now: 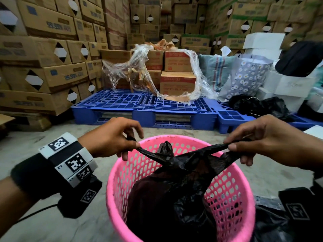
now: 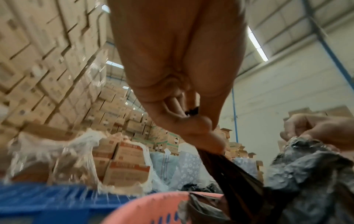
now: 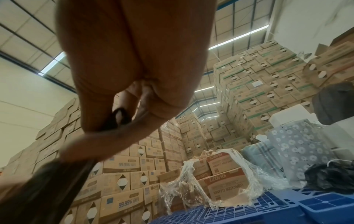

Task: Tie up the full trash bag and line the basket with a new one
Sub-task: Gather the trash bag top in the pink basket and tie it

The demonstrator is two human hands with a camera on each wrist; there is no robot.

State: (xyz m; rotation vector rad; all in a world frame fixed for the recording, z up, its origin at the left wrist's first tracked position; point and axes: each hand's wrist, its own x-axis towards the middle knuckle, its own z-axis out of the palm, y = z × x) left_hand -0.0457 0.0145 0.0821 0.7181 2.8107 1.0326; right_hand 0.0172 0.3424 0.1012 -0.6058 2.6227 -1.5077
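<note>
A full black trash bag [image 1: 176,194] sits inside a pink perforated basket [image 1: 232,194] on the concrete floor. Two twisted strips of the bag's top cross above the basket's mouth, and a small tuft stands up behind them. My left hand [image 1: 127,145] pinches the left strip and my right hand [image 1: 234,145] pinches the right one, both stretched taut outward. In the left wrist view the left fingers [image 2: 206,136] clamp the dark strip [image 2: 229,171]. The right wrist view has the right fingers [image 3: 107,136] curled round the other strip [image 3: 57,181].
A blue plastic pallet [image 1: 145,105] lies just beyond the basket with boxes and loose clear wrap [image 1: 132,72] on it. Tall stacks of cardboard boxes [image 1: 43,55] wall the left and back. More black plastic [image 1: 272,222] lies by the basket's right side.
</note>
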